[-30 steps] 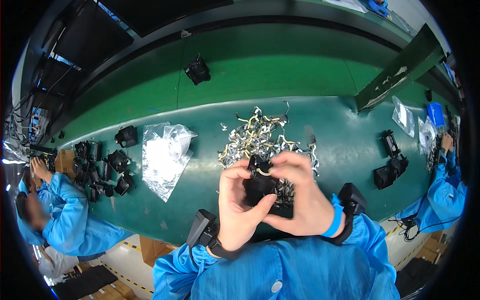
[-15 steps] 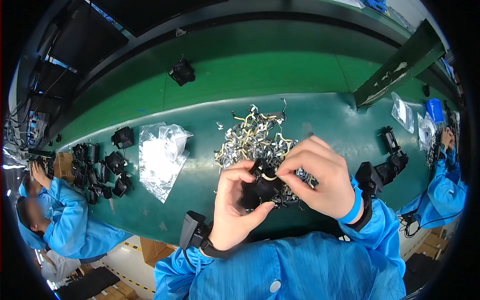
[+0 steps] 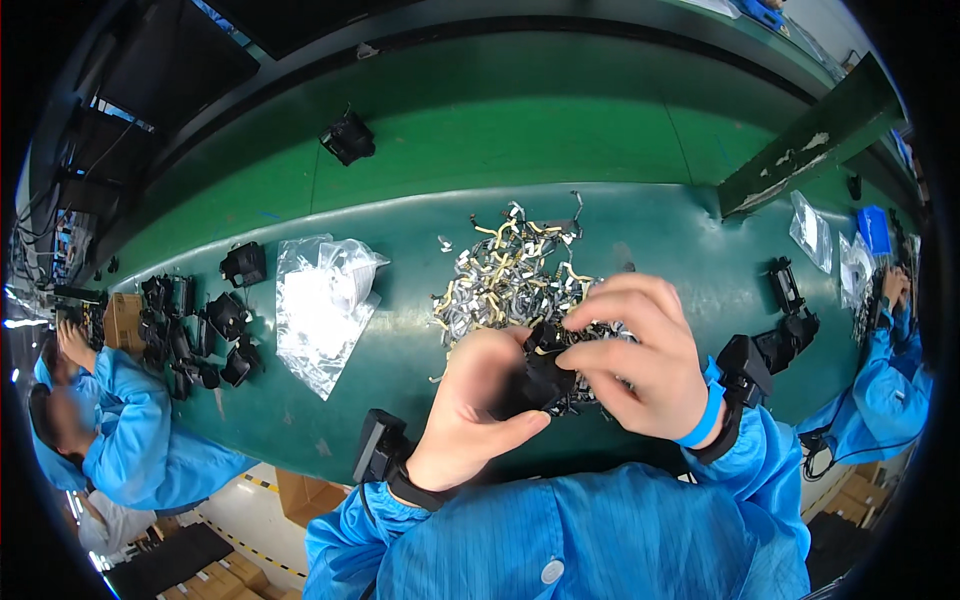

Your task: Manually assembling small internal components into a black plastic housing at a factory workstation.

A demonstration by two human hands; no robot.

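Observation:
A black plastic housing [image 3: 540, 388] rests in my left hand [image 3: 470, 395], whose fingers curl round its far side while the thumb lies along the near edge. Against the housing's upper part my right hand [image 3: 640, 360] has its bent fingertips at a short pale-yellow cable [image 3: 545, 350], which shows only in part. The tips seem to pinch it there. Just beyond both hands spreads a heap of small cables [image 3: 510, 275], grey, black and yellow, with little connectors. Some of the heap is hidden under my hands.
Left of the heap lies a clear plastic bag [image 3: 328, 300] with pale contents. Several black housings [image 3: 230, 315] stand farther left; more black parts [image 3: 785, 335] lie at right. One black housing [image 3: 347, 137] sits at the back. A green post [image 3: 810, 140] rises at far right. Co-workers sit at both sides.
My left hand has rolled, turning the housing, and its fingers are now blurred. My right fingertips have shifted slightly, and less of the pale-yellow cable shows.

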